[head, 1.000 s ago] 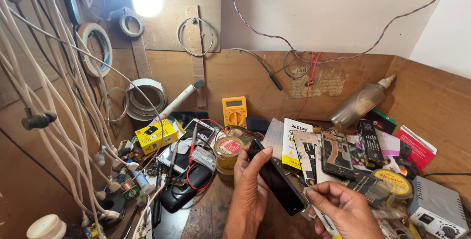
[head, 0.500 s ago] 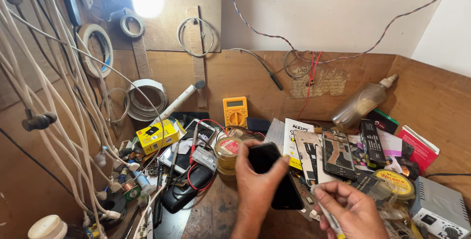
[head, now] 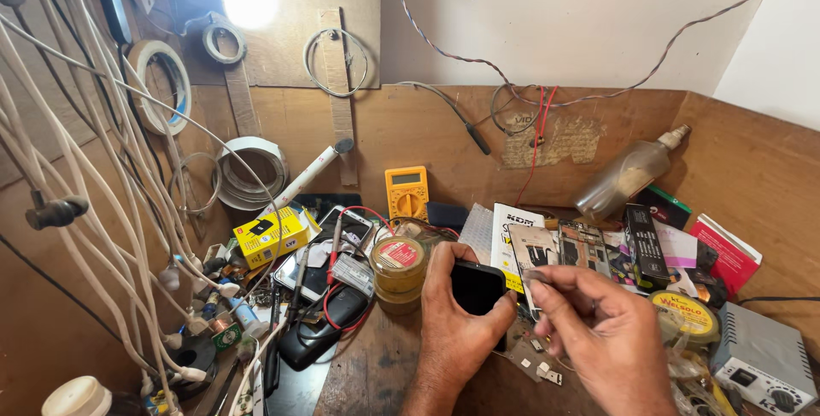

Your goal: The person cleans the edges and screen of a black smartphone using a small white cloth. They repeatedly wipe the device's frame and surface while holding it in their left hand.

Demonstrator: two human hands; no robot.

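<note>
My left hand [head: 454,331] grips a black phone [head: 477,286] from the left side, holding it low over the wooden bench with its dark face up. My right hand [head: 598,331] is just right of the phone, its back toward me. Its thumb and forefinger pinch the grey tip of a thin white tube [head: 535,278] close to the phone's upper right corner. The rest of the tube is hidden under the hand.
A yellow jar [head: 398,264] stands left of the phone, with a yellow multimeter [head: 407,193] behind it. An opened phone frame [head: 583,245], boxes, a solder reel [head: 692,312] and a grey station [head: 763,365] crowd the right. White cables [head: 102,168] hang at left.
My left hand turned the phone from a long tilted pose to a lower, foreshortened one. My right hand rose and moved left, bringing the tube's tip up beside the phone.
</note>
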